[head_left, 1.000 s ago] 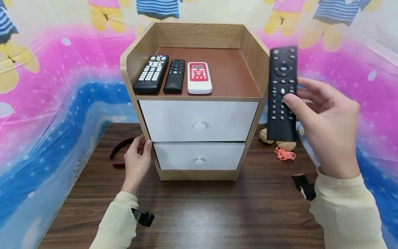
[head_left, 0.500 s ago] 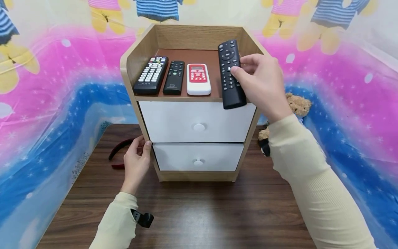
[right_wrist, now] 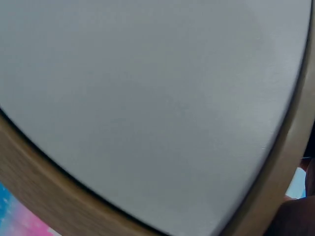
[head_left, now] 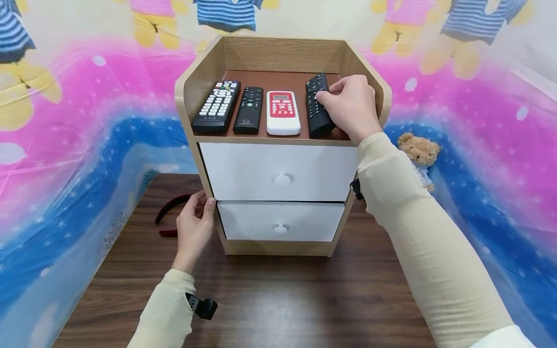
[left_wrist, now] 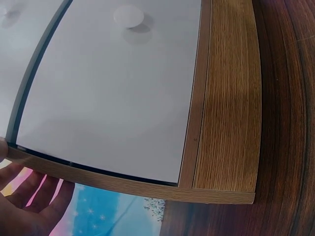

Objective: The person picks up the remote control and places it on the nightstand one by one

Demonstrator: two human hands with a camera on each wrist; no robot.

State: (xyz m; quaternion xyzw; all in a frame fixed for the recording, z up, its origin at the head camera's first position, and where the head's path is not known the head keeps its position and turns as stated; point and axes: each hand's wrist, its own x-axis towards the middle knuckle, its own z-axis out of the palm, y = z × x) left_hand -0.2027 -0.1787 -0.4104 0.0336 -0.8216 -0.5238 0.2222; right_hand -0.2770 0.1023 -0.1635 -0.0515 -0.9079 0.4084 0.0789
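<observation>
A small wooden cabinet [head_left: 278, 248] with two white drawers stands on the table. My right hand [head_left: 353, 106] pinches a black remote control [head_left: 319, 108] over the right part of the brown top shelf; whether its underside touches the shelf, I cannot tell. To its left lie a white remote with a red face [head_left: 283, 113], a slim black remote [head_left: 249, 111] and a larger black remote with white buttons [head_left: 217, 107]. My left hand [head_left: 194, 231] holds the cabinet's left side edge, its thumb at the front and its fingers along the outer side, as the left wrist view also shows.
A dark red curved object [head_left: 170, 208], partly hidden, lies on the table [head_left: 261, 299] left of the cabinet. A teddy bear [head_left: 419, 150] sits behind my right sleeve. Raised side walls [head_left: 367, 79] bound the shelf. A patterned cloth [head_left: 74, 121] hangs around the table.
My right hand has carried the black remote leftward from beyond the cabinet's right side, then lowered it to the shelf beside the white remote. The left hand keeps its place.
</observation>
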